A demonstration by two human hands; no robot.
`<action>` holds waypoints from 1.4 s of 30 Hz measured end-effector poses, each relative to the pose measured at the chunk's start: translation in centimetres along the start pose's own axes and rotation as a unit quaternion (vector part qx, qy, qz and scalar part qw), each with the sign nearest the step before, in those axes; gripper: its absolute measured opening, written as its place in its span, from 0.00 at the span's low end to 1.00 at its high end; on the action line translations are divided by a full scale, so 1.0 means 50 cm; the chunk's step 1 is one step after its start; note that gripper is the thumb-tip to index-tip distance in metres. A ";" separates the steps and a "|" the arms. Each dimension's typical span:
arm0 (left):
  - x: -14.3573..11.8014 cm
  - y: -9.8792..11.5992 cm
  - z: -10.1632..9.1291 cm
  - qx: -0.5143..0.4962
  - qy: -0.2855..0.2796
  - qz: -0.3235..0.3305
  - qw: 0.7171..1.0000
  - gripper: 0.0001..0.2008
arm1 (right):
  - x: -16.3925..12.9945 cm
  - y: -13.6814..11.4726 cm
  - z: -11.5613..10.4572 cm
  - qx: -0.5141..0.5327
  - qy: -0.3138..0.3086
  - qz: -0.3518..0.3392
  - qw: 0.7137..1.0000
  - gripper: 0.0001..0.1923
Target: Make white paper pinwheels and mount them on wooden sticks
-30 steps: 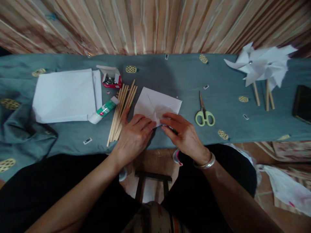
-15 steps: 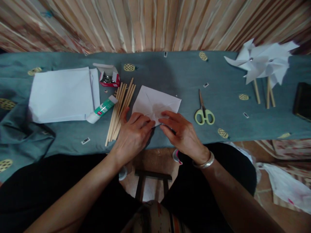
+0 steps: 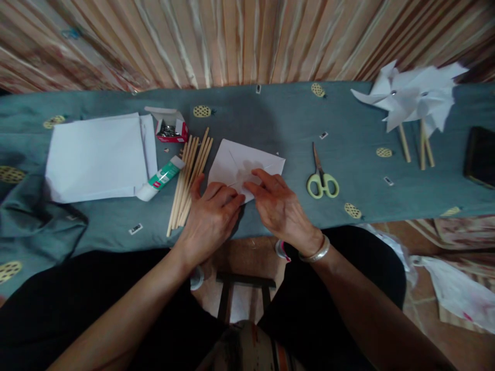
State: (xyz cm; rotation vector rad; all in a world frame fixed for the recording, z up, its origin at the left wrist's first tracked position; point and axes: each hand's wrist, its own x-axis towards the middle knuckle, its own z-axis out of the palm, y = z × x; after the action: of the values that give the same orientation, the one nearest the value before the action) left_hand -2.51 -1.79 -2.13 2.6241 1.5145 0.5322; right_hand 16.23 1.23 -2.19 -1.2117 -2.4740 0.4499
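Observation:
A square white sheet of paper, with lines running in from its corners toward the middle, lies on the cloth before me. My left hand grips its lower edge, fingers pressed together and pointing right. From the other side, my right hand has its fingers bent over the lower middle of the sheet, thumb and fingertips closed on the paper there. Both hands hide the lower part of the sheet. Scissors with light green handles rest to the right of my right hand, blades pointing away.
Left of the sheet lie wooden sticks, a glue stick, a red box of metal pins and a paper stack. White paper pinwheels on sticks lie far right, near a dark object. A pleated curtain hangs behind.
My right hand has shifted left and its fingers have drawn in over the paper toward my left hand. My left hand stays at the lower edge. The camera view has shifted slightly.

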 end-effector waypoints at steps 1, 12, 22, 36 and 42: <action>0.000 0.000 0.000 0.000 0.000 0.001 1.000 0.12 | 0.000 0.000 0.000 -0.002 0.001 -0.003 1.000 0.19; 0.006 0.003 -0.004 -0.003 0.001 0.000 1.000 0.12 | 0.004 -0.006 -0.002 -0.022 0.000 -0.005 1.000 0.19; 0.005 0.003 -0.004 -0.004 -0.010 -0.006 1.000 0.12 | 0.013 -0.013 0.013 -0.024 0.016 0.010 1.000 0.20; 0.017 0.016 0.000 0.022 -0.008 0.005 1.000 0.12 | 0.019 -0.013 0.043 -0.035 0.050 0.025 0.998 0.18; 0.021 0.021 0.000 0.031 0.005 0.002 1.000 0.11 | 0.022 -0.012 0.045 -0.047 0.045 0.024 0.998 0.17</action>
State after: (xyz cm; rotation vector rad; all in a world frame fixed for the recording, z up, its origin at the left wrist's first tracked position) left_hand -1.18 -1.44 -1.64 2.6747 1.5539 0.5067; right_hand 14.19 1.47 -3.76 -1.3002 -2.4177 0.2878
